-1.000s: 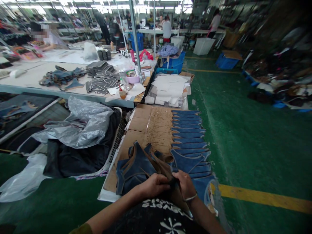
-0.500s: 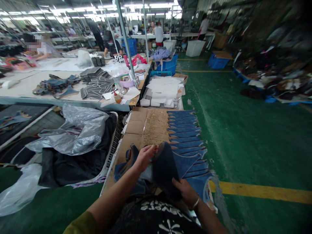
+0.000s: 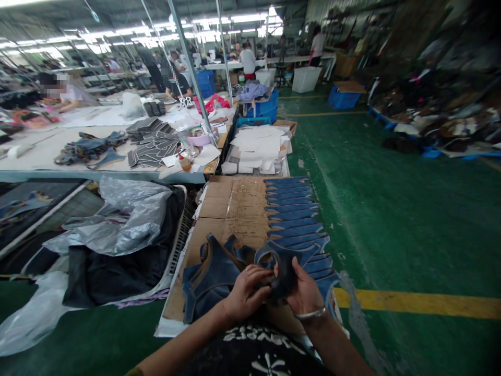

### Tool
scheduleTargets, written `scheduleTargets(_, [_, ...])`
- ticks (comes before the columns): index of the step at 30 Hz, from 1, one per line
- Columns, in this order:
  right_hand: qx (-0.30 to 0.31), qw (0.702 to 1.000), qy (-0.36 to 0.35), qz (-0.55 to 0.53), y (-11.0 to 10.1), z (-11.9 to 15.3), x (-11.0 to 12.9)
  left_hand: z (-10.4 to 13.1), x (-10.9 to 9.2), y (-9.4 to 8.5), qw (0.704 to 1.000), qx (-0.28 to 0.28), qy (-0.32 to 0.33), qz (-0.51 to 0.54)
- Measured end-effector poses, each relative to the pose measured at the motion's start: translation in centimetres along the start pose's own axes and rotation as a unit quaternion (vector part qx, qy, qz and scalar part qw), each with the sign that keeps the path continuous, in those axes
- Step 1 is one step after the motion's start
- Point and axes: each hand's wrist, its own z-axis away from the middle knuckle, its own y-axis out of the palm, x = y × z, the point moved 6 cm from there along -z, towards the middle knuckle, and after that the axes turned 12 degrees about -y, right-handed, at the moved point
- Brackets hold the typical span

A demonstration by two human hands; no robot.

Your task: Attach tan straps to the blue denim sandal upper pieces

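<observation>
A dark blue leather-like cut piece (image 3: 285, 277) is bent into a curve between my hands. My right hand (image 3: 305, 292), with a bracelet at the wrist, is closed on its right side, thumb on top. My left hand (image 3: 250, 292) has its fingers bent against the piece's left edge; its fingertips are partly hidden. Beyond and to the right, a row of overlapping blue pieces (image 3: 293, 213) lies on brown cardboard (image 3: 213, 201). To the left is a loose pile of similar blue pieces (image 3: 217, 269) with brown undersides.
A basket (image 3: 178, 235) with black material and clear plastic (image 3: 133, 224) stands on the left. Behind the cardboard is a stack of white sheets (image 3: 258, 143). A long table (image 3: 39, 151) holds grey pieces and a glue bottle (image 3: 185, 163). Green floor (image 3: 391, 219) lies right. People work farther back.
The blue piece has gone from hanging broad and flat to being bent in my hands. My left hand has come down and nearer my right hand. The view has shifted slightly.
</observation>
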Motion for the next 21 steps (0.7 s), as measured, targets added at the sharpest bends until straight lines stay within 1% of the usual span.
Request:
scheduleTargets(1, [-0.001, 1.000, 0.000, 0.000, 0.1, 0.0, 0.1, -0.2, 0.4, 0.6, 0.998, 0.050, -0.024, 0.042])
scheduleTargets(2, [-0.001, 1.000, -0.006, 0.002, 0.2, -0.1, 0.4, -0.3, 1.0, 1.1, 0.989, 0.094, -0.060, 0.095])
scheduleTargets(3, [-0.001, 1.000, -0.016, 0.005, 0.2, -0.2, 0.7, -0.3, 1.6, 1.5, 0.975, 0.128, -0.103, 0.151])
scheduleTargets(4, [0.003, 1.000, -0.028, 0.009, 0.2, -0.5, 1.1, -0.1, 2.2, 1.9, 0.957, 0.150, -0.144, 0.203])
scheduleTargets(6, [0.016, 0.999, -0.050, 0.014, 0.1, -1.2, 1.9, 0.4, 3.0, 2.3, 0.923, 0.169, -0.207, 0.278])
scheduleTargets(8, [0.047, 0.998, -0.041, 0.024, 0.0, -1.7, 2.1, 0.9, 3.1, 2.4, 0.902, 0.170, -0.234, 0.319])
scheduleTargets(10, [0.074, 0.995, -0.021, 0.060, -0.2, -2.0, 1.8, 1.3, 3.0, 2.3, 0.887, 0.160, -0.247, 0.357])
scheduleTargets(12, [0.092, 0.988, -0.003, 0.125, -0.7, -1.7, 1.0, 1.3, 2.8, 1.9, 0.879, 0.138, -0.249, 0.382])
scheduleTargets(13, [0.107, 0.981, 0.003, 0.162, -0.8, -1.5, 0.4, 1.3, 2.7, 1.6, 0.881, 0.122, -0.247, 0.384])
scheduleTargets(15, [0.153, 0.962, 0.013, 0.226, -0.8, -0.8, -0.8, 1.1, 2.8, 0.9, 0.892, 0.086, -0.242, 0.373])
scheduleTargets(17, [0.195, 0.939, 0.001, 0.285, -0.6, -0.1, -1.8, 1.2, 3.0, 0.3, 0.901, 0.061, -0.241, 0.356])
scheduleTargets(19, [0.208, 0.910, -0.038, 0.357, -0.5, 0.3, -2.1, 1.4, 3.4, -0.1, 0.905, 0.050, -0.244, 0.345])
scheduleTargets(21, [0.198, 0.874, -0.099, 0.433, -0.3, 0.6, -1.7, 1.8, 3.9, -0.4, 0.906, 0.045, -0.246, 0.341])
